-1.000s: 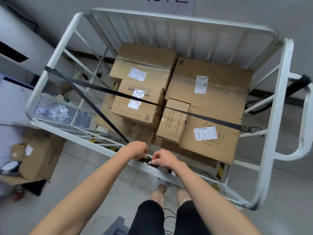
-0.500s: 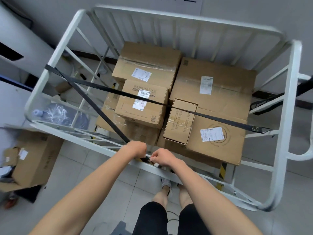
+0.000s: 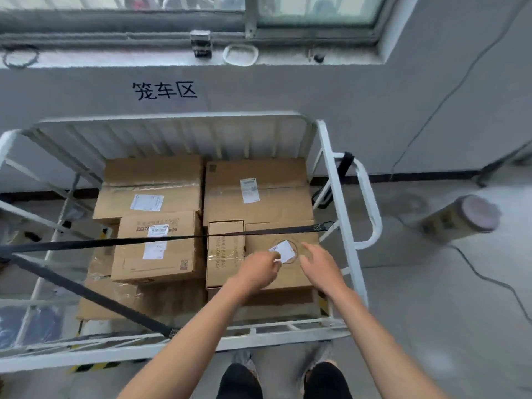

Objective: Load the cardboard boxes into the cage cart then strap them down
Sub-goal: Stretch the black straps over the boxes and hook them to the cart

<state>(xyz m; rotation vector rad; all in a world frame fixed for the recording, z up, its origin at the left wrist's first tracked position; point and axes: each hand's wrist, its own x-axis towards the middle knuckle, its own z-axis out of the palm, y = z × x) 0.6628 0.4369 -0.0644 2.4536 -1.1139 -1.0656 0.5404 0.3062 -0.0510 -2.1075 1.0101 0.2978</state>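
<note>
Cardboard boxes (image 3: pixel 184 197) fill the white cage cart (image 3: pixel 337 197) in the middle of the frame, packed side by side and stacked, most with white shipping labels on top. A black strap (image 3: pixel 115 241) runs level across them from the left edge of the frame to a hook (image 3: pixel 324 226) caught on the cart's right-hand side. It lies over a mid-sized box at centre left and over a narrow box (image 3: pixel 224 254) at centre. A second run of strap (image 3: pixel 86 292) slants from the left edge down to the near rail (image 3: pixel 273 338) at lower centre, where it ends by the left forearm.

Both bare arms reach in over the near rail from the bottom of the frame. The left hand (image 3: pixel 256 273) hovers above the seam between the narrow box and the large box (image 3: pixel 288 279) at the cart's lower right. Its back faces up and its fingers curl under out of sight, so I cannot tell whether they hold anything. The right hand (image 3: pixel 319 264) is just beside it, open, its fingers stretched loosely forward above the same large box. A white label (image 3: pixel 285 250) on that box shows between the two hands. Neither hand touches the strap.

Right of the cart, a looped handle (image 3: pixel 372 203) carries a short black band. Further right, a tan roll (image 3: pixel 457 218) stands blurred on the grey floor, with a dark cable (image 3: pixel 489 280) trailing below it. Black characters (image 3: pixel 164 90) are painted on the grey wall at upper centre left
</note>
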